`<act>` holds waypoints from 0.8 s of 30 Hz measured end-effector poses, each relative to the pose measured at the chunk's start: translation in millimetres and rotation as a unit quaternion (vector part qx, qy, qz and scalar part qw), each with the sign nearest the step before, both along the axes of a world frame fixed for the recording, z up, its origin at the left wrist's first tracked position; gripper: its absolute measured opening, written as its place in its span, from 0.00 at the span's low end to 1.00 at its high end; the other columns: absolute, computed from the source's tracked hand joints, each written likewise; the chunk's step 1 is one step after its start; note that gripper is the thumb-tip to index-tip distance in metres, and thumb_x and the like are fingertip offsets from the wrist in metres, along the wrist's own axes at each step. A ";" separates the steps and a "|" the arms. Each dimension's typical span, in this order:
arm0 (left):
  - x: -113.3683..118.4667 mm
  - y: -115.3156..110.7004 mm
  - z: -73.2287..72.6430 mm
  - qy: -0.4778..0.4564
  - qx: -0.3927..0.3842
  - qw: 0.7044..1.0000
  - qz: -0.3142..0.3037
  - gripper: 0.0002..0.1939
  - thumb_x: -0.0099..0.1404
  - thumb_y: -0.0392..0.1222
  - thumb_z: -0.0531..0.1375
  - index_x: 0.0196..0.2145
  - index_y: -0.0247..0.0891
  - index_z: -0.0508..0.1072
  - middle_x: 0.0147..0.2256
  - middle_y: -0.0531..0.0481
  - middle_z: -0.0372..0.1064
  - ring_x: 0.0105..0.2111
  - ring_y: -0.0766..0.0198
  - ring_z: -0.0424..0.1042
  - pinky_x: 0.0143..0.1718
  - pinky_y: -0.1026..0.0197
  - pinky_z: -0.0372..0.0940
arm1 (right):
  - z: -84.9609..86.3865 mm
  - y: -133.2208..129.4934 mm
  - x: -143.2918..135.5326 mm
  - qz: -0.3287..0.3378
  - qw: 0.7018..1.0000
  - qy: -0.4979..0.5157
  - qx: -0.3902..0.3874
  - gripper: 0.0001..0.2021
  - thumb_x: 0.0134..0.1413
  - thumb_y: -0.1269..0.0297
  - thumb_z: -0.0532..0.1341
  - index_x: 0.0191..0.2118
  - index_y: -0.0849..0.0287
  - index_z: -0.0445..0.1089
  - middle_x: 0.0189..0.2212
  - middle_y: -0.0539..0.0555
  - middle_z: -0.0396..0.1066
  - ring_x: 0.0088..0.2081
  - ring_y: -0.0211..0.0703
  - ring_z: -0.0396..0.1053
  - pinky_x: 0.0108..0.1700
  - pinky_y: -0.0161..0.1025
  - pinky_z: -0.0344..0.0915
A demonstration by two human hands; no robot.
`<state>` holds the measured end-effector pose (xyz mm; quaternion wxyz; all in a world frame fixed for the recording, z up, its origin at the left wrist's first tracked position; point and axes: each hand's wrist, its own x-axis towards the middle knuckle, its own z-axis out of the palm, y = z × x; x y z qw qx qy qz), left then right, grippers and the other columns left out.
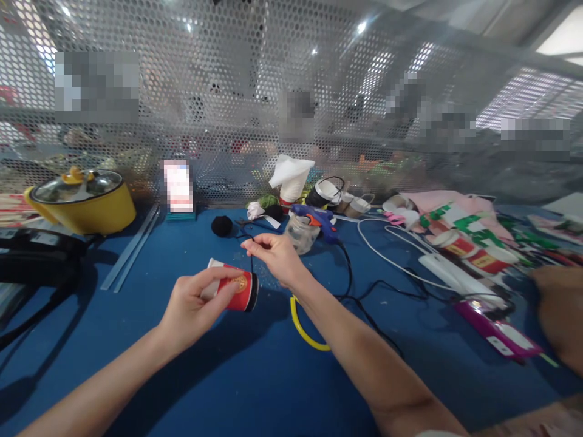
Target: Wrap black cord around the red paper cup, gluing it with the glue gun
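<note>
My left hand is closed around a small red and white paper cup, tilted on its side above the blue table. Black yarn covers the cup's end on the right, and a strand runs up from there. That strand is pinched between the thumb and fingers of my right hand, just above the cup. Beyond my hands lies a ball of black yarn. A yellow ring lies under my right forearm, which hides part of it.
A blue glue gun rests on a clear jar, its black cable trailing right. Glue sticks and a yellow pot are at left. A phone stands by the perforated screen. Cables, a white power strip and cups crowd the right.
</note>
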<state>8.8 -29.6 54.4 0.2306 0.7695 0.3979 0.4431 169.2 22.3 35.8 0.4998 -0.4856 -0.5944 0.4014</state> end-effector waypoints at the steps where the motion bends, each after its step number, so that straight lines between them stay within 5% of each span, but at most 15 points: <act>1: -0.3 -0.4 0.2 0.000 0.011 1.000 0.000 0.07 0.54 0.36 0.57 0.30 0.33 0.74 0.20 0.54 0.71 0.13 0.75 0.60 0.13 0.74 0.54 | -0.1 -0.4 -0.9 0.005 1.000 -0.001 -0.005 0.10 0.42 0.59 0.59 0.20 0.61 0.67 0.20 0.51 0.68 0.26 0.38 0.65 0.32 0.36 0.60; 11: -4.1 -1.1 -3.1 -0.010 0.073 0.997 0.027 0.06 0.53 0.36 0.58 0.29 0.35 0.74 0.16 0.58 0.68 0.12 0.77 0.56 0.13 0.75 0.52 | -2.0 -6.2 -5.5 0.027 0.998 -0.042 -0.044 0.11 0.42 0.58 0.59 0.21 0.62 0.67 0.19 0.48 0.66 0.22 0.33 0.60 0.27 0.33 0.56; 24: -1.3 2.4 -3.7 -0.126 -0.096 0.987 0.039 0.08 0.54 0.43 0.59 0.29 0.37 0.74 0.26 0.50 0.72 0.23 0.68 0.67 0.22 0.69 0.62 | -16.6 -5.4 -13.8 0.068 0.985 -0.098 -0.121 0.13 0.46 0.56 0.55 0.24 0.62 0.67 0.14 0.46 0.59 0.16 0.29 0.51 0.18 0.30 0.49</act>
